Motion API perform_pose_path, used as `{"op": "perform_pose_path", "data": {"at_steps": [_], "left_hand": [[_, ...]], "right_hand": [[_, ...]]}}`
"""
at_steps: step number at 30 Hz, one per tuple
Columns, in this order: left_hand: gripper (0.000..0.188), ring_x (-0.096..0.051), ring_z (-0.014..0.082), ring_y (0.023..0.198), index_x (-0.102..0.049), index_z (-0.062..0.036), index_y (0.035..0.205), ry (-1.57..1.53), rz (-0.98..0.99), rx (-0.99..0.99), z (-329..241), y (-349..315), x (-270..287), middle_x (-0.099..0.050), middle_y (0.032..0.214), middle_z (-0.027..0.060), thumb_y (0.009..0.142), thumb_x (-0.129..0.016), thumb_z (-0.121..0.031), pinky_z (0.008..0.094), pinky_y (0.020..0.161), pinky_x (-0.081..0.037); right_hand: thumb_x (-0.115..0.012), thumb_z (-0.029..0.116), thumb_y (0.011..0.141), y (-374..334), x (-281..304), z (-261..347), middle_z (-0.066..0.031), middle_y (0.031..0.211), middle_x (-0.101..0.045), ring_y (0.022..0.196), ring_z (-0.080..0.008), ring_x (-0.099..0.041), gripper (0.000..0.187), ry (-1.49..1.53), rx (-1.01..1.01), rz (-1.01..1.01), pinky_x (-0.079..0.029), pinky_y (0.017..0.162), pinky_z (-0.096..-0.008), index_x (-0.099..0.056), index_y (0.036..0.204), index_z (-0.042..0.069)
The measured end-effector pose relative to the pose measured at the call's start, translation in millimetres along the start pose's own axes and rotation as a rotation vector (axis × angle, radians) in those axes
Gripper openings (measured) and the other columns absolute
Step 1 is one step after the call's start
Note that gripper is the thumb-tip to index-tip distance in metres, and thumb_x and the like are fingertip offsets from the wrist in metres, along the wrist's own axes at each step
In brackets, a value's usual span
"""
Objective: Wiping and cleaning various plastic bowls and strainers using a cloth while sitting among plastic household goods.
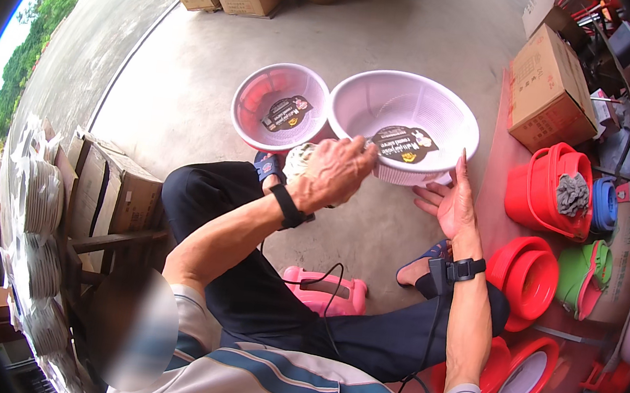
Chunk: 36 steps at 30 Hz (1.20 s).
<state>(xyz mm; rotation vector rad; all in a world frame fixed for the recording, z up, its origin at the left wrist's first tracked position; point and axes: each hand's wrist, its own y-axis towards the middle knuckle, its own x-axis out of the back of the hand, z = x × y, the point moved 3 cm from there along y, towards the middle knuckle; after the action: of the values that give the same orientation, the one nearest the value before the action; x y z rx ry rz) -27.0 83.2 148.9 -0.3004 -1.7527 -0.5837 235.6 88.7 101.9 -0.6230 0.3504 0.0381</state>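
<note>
A large pale lilac plastic colander (409,103) with a dark printed label inside is tilted toward me in front of my knees. My left hand (337,170) is closed at its near left edge, around a crumpled whitish cloth (300,161) that shows beside the wrist. Fingers spread and palm turned up, my right hand (452,207) is at the colander's lower right side; whether it bears weight I cannot tell. To the left stands a smaller colander (318,93), pinkish white with red showing through, also with a dark label.
A pink plastic stool (331,296) is between my legs. Red buckets (534,193), red basins (529,276) and a green bucket (581,278) line the right, below a cardboard box (549,87). Wrapped stacks (40,198) and another box (123,195) are on the left. A black cable (330,305) hangs before me.
</note>
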Motion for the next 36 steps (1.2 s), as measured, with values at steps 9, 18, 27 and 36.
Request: {"op": "perform_pose_path", "data": {"at_steps": [9,18,27,36], "left_hand": [[0.033,-0.071,0.0277,0.084,-0.062,-0.0047,0.121,-0.074,0.028,-0.188,-51,7,-59,-0.064,0.096,0.0116,0.094,-0.067,-0.024,0.0433,0.068,-0.056],[0.042,-0.072,0.0396,0.087,-0.07,-0.0044,0.118,-0.68,0.226,0.44,9,-43,-89,-0.074,0.094,0.0217,0.094,-0.071,-0.039,0.0487,0.075,-0.055],[0.045,-0.062,0.0081,0.074,-0.067,0.0037,0.11,-1.383,0.269,0.745,29,-38,-69,-0.068,0.088,0.0035,0.103,-0.065,-0.041,0.0286,0.067,-0.052],[0.049,-0.072,0.0124,0.079,-0.058,0.0018,0.133,-1.868,0.105,0.756,1,4,-101,-0.073,0.1,0.0055,0.105,-0.066,-0.038,0.0278,0.07,-0.061]], "right_hand": [[-0.068,0.013,0.085,3,60,-49,-0.0176,0.118,-0.068,0.105,-0.0364,-0.072,0.048,0.206,-0.006,-0.226,-0.064,0.091,-0.053,-0.058,0.131,0.002],[-0.06,-0.001,0.08,-3,61,-32,-0.0101,0.129,-0.061,0.113,-0.0235,-0.066,0.069,0.06,0.359,-0.414,-0.062,0.08,-0.0405,-0.043,0.147,0.008],[-0.059,-0.003,0.08,1,85,-40,-0.0152,0.133,-0.062,0.121,-0.025,-0.06,0.063,-0.181,0.485,-0.511,-0.045,0.106,-0.0336,-0.052,0.142,-0.008],[-0.06,-0.002,0.081,-8,54,-42,-0.0097,0.122,-0.063,0.105,-0.0178,-0.063,0.057,-0.346,0.436,-0.4,-0.051,0.095,-0.0311,-0.052,0.138,-0.008]]}}
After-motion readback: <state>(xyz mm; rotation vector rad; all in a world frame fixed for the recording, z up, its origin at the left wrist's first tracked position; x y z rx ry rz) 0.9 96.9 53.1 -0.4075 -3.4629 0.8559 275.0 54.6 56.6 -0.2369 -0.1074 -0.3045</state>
